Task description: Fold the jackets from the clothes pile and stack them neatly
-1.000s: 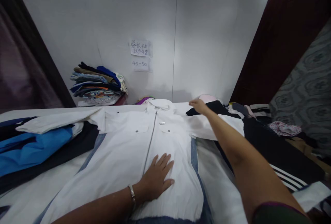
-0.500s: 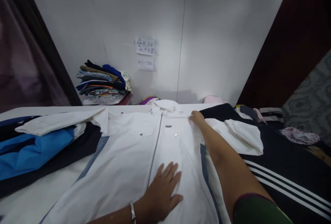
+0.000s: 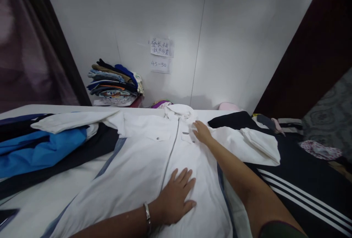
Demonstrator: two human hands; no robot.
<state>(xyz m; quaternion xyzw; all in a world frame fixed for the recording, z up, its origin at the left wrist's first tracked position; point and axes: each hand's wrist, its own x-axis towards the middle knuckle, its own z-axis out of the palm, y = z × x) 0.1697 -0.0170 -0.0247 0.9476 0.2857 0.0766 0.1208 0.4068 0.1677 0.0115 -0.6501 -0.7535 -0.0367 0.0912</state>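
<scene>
A white zip-front jacket (image 3: 137,164) with a stand collar, chest pockets and grey-blue side strips lies spread on the table, front up. Its two sleeves reach out to the sides. My left hand (image 3: 177,196), with a silver bracelet at the wrist, rests flat on the front just right of the zip, fingers spread. Farther up, my right hand (image 3: 202,131) lies on the upper chest and shoulder near the collar. Its fingers are stretched out over the cloth, and I see nothing gripped in them.
Blue and black clothes (image 3: 41,150) lie under the left sleeve. Black cloth with white stripes (image 3: 302,179) spreads at the right. A stack of folded clothes (image 3: 115,84) stands at the back left, by the white wall (image 3: 233,40) with paper notes (image 3: 161,55).
My right hand has let go of the jacket's shoulder and moved left toward the collar, its fingers opening. The left hand stays flat on the front. The view has shifted slightly.
</scene>
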